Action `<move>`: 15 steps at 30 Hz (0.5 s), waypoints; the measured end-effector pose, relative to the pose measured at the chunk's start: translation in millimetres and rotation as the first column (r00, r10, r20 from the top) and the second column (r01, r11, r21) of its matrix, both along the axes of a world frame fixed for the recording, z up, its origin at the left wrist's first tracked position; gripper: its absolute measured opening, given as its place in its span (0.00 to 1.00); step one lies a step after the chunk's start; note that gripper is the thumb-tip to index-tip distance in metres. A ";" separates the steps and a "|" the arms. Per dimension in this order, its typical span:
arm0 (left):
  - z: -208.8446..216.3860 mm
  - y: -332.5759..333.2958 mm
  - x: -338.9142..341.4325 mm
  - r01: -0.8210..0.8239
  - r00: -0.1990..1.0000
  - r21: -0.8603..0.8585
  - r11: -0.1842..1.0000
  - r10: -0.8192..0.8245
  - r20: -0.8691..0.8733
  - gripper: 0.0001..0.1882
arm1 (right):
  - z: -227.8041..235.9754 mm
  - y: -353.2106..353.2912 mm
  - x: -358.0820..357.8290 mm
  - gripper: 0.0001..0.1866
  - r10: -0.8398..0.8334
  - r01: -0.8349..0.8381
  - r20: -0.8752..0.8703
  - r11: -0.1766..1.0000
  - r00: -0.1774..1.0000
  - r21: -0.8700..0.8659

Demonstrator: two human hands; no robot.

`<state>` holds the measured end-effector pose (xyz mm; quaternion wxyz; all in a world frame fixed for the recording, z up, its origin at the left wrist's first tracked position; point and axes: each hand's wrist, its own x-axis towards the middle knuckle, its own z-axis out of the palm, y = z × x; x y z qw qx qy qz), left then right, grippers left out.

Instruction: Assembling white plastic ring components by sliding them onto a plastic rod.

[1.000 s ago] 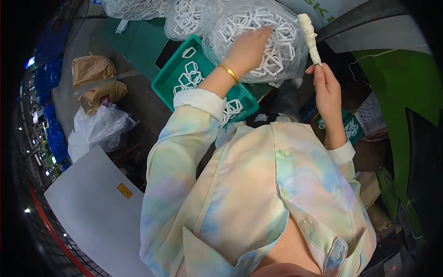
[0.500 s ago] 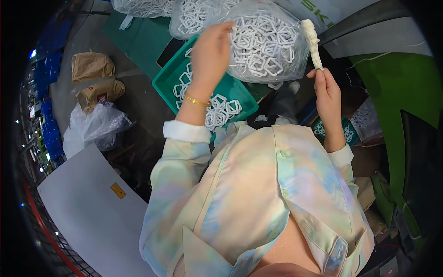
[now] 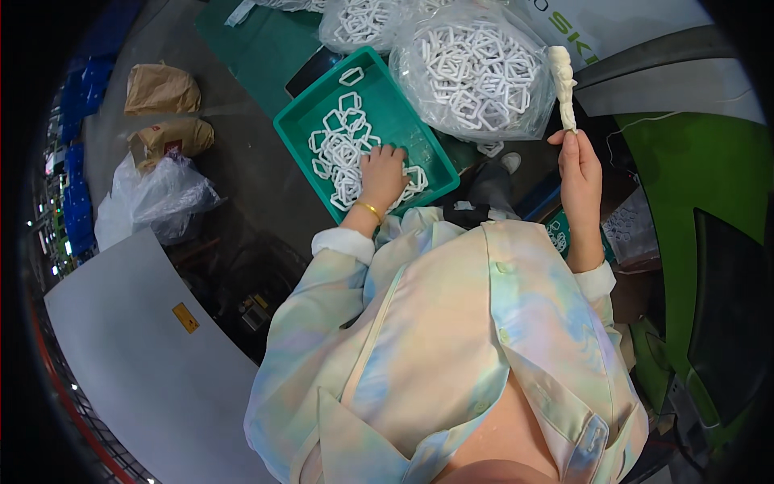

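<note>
My left hand (image 3: 382,177) is down in a green plastic tray (image 3: 407,121), its fingers slightly apart over white ring-shaped plastic links (image 3: 343,157). Nothing shows held in it, though the underside of the hand is hidden. Raised at the right, my right hand (image 3: 579,171) pinches the lower end of a cream-coloured, lumpy, stick-shaped piece (image 3: 563,87), which stands nearly upright above the fingers. Behind the tray sits a clear plastic bag (image 3: 480,77) full of similar white links.
More clear bags of links (image 3: 359,20) stand at the far edge on a green surface (image 3: 258,52). Brown paper bags (image 3: 161,89) and a crumpled clear plastic bag (image 3: 173,202) lie to the left. A pale grey panel (image 3: 145,323) fills the lower left; a green panel (image 3: 685,161) rises at right.
My left hand has moved from beside the large clear bag down toward me into the tray. My right hand still holds the cream-coloured piece up in nearly the same place.
</note>
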<state>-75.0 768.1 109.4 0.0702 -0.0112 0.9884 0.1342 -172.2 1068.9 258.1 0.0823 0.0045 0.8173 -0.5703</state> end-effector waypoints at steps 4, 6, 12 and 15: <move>-15.2 -3.2 -3.1 -0.003 1.000 -0.012 1.000 0.003 0.023 0.12 | -0.4 -4.5 4.2 0.17 0.017 -0.017 -0.021 1.000 1.000 0.018; -14.9 -5.3 -4.6 -0.012 1.000 -0.012 1.000 0.013 0.020 0.12 | 0.6 -4.7 5.7 0.17 0.018 -0.018 -0.021 1.000 1.000 0.011; -8.4 -52.2 -26.1 -0.370 0.909 0.285 0.884 0.408 -0.085 0.10 | 3.8 -5.0 7.6 0.17 0.010 -0.010 0.000 1.000 1.000 0.003; -12.9 -88.0 -46.0 -0.465 0.848 0.260 0.846 0.511 -0.143 0.12 | 4.7 -5.8 10.3 0.17 0.028 -0.028 -0.012 1.000 1.000 0.010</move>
